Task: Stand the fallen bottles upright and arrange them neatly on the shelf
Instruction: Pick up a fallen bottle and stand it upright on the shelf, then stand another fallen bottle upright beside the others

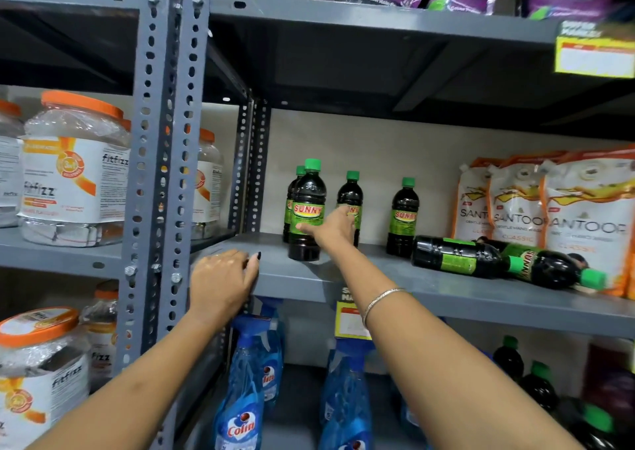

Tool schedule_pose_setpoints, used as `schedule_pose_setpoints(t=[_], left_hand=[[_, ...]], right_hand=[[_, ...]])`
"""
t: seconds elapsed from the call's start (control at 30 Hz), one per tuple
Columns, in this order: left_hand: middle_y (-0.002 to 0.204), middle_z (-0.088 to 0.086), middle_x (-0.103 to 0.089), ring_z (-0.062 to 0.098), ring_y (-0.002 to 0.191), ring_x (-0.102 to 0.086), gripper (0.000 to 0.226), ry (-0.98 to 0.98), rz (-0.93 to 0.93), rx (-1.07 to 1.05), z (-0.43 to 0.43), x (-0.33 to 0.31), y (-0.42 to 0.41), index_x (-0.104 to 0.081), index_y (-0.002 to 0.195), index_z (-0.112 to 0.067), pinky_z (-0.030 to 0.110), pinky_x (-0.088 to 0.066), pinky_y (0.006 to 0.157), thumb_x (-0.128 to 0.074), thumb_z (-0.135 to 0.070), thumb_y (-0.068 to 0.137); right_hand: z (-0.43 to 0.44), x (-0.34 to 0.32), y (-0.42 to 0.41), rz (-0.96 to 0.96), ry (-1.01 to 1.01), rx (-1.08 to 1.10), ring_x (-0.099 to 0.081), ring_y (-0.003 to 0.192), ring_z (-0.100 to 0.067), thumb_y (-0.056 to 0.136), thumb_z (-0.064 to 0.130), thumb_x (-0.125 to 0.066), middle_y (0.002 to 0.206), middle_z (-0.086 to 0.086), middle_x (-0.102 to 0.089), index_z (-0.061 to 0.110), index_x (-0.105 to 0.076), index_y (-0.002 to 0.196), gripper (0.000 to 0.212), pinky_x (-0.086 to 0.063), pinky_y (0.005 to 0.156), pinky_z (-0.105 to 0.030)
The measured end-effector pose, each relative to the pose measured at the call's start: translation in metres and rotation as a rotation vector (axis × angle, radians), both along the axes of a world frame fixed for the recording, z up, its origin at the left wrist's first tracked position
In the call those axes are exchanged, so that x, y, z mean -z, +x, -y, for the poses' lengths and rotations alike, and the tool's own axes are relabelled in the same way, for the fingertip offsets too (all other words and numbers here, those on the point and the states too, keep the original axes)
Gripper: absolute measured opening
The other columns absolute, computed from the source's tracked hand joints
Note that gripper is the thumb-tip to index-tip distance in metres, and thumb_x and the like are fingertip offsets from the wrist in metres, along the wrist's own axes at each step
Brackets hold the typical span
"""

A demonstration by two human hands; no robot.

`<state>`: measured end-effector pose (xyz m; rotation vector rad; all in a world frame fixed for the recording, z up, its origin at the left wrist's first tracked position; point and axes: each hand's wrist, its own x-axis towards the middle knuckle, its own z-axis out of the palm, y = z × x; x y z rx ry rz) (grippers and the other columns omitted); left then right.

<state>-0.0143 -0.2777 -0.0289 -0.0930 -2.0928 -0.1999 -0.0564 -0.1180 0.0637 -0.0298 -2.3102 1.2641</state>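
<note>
Dark bottles with green caps and green "Sunny" labels stand on the grey middle shelf (446, 293). My right hand (331, 229) wraps the front upright bottle (307, 195) at its label. Another upright bottle (297, 174) stands close behind it, partly hidden. Two more are upright to the right, one (350, 192) just behind my hand and one (403, 216) standing apart. Two fallen bottles lie on their sides further right, one (457, 257) in front of the other (549, 267), caps pointing right. My left hand (223, 278) rests palm down on the shelf's front left edge, holding nothing.
White and orange Santoor refill pouches (549, 209) stand at the shelf's right, just behind the fallen bottles. A perforated grey upright (165, 140) bounds the left side. Blue Colin spray bottles (240, 381) hang below, and orange-lidded jars (72, 168) fill the left bay.
</note>
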Motion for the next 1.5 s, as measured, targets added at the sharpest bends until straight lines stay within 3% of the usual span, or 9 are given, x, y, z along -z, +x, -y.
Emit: schedule_pose_setpoints(t=[0.1, 0.27, 0.43, 0.53, 0.7, 0.87, 1.17, 1.3, 1.5], left_hand=[[0.079, 0.013, -0.073, 0.031, 0.068, -0.068, 0.055, -0.002, -0.033, 0.099, -0.033, -0.012, 0.002, -0.073, 0.082, -0.004, 0.036, -0.052, 0.059, -0.031, -0.039, 0.087], [0.076, 0.011, -0.071, 0.03, 0.068, -0.068, 0.058, -0.085, -0.02, 0.315, -0.13, -0.038, 0.01, -0.071, 0.077, -0.006, 0.035, -0.053, 0.056, -0.029, -0.043, 0.086], [0.103, 0.008, -0.063, 0.026, 0.099, -0.058, 0.049, -0.243, 0.064, 0.249, -0.199, -0.031, 0.015, -0.061, 0.096, -0.011, 0.034, -0.04, 0.072, -0.026, -0.045, 0.097], [0.101, 0.006, -0.062, 0.024, 0.095, -0.058, 0.051, -0.289, 0.132, 0.211, -0.208, -0.021, 0.01, -0.06, 0.092, -0.012, 0.033, -0.036, 0.066, -0.022, -0.046, 0.098], [0.092, 0.004, -0.064, 0.022, 0.083, -0.059, 0.047, -0.272, 0.168, 0.211, -0.205, -0.011, 0.003, -0.049, 0.075, -0.016, 0.029, -0.03, 0.059, -0.02, -0.046, 0.098], [0.09, 0.005, -0.064, 0.023, 0.081, -0.059, 0.045, -0.248, 0.182, 0.191, -0.207, -0.011, 0.002, -0.046, 0.074, -0.016, 0.03, -0.031, 0.058, -0.021, -0.045, 0.098], [0.086, 0.005, -0.064, 0.021, 0.069, -0.05, 0.049, -0.234, 0.144, 0.198, -0.208, -0.01, 0.001, -0.048, 0.072, -0.014, 0.03, -0.027, 0.053, -0.02, -0.046, 0.097], [0.081, 0.005, -0.066, 0.019, 0.062, -0.044, 0.063, -0.241, 0.105, 0.205, -0.208, -0.008, -0.001, -0.048, 0.068, -0.015, 0.028, -0.018, 0.042, 0.002, -0.051, 0.084], [0.088, 0.007, -0.065, 0.023, 0.077, -0.059, 0.049, -0.258, 0.119, 0.201, -0.208, -0.008, 0.0, -0.052, 0.075, -0.014, 0.029, -0.029, 0.057, -0.021, -0.044, 0.098]], right_hand=[[-0.035, -0.016, 0.004, -0.057, 0.052, 0.074, -0.037, 0.134, -0.033, 0.07, 0.036, -0.08, 0.144, -0.017, -0.037, 0.006, -0.031, 0.138, 0.089, -0.037, 0.108, -0.043], [-0.111, -0.026, 0.006, -0.008, 0.099, 0.256, -0.04, 0.133, -0.035, 0.073, 0.034, -0.08, 0.144, -0.018, -0.037, 0.005, -0.035, 0.136, 0.083, -0.039, 0.104, -0.043], [-0.179, -0.015, 0.005, 0.101, 0.18, 0.41, -0.047, 0.127, -0.033, 0.08, 0.025, -0.075, 0.136, -0.017, -0.047, 0.004, -0.044, 0.132, 0.064, -0.046, 0.1, -0.041], [-0.204, -0.009, 0.002, 0.152, 0.338, 0.457, -0.05, 0.122, -0.033, 0.085, 0.009, -0.064, 0.132, -0.017, -0.05, 0.002, -0.048, 0.128, 0.046, -0.048, 0.098, -0.043], [-0.232, -0.003, -0.006, 0.253, 0.748, 0.431, -0.035, 0.133, -0.031, 0.09, 0.006, -0.051, 0.142, -0.016, -0.037, 0.007, -0.037, 0.137, 0.048, -0.035, 0.109, -0.046], [-0.237, 0.004, -0.022, 0.3, 0.97, 0.406, -0.034, 0.135, -0.032, 0.091, 0.008, -0.046, 0.143, -0.014, -0.039, 0.01, -0.036, 0.139, 0.049, -0.025, 0.113, -0.052], [-0.235, 0.003, -0.026, 0.263, 1.081, 0.387, -0.033, 0.135, -0.03, 0.085, 0.003, -0.055, 0.143, -0.012, -0.039, 0.014, -0.027, 0.144, 0.066, -0.036, 0.107, -0.049], [-0.234, 0.006, -0.022, 0.206, 1.115, 0.397, -0.035, 0.133, -0.03, 0.082, 0.002, -0.06, 0.139, -0.012, -0.041, 0.014, -0.03, 0.141, 0.067, -0.039, 0.104, -0.048], [-0.228, 0.006, -0.015, 0.102, 1.161, 0.413, -0.035, 0.132, -0.029, 0.079, 0.0, -0.062, 0.136, -0.01, -0.042, 0.015, -0.033, 0.138, 0.067, -0.031, 0.11, -0.053]])
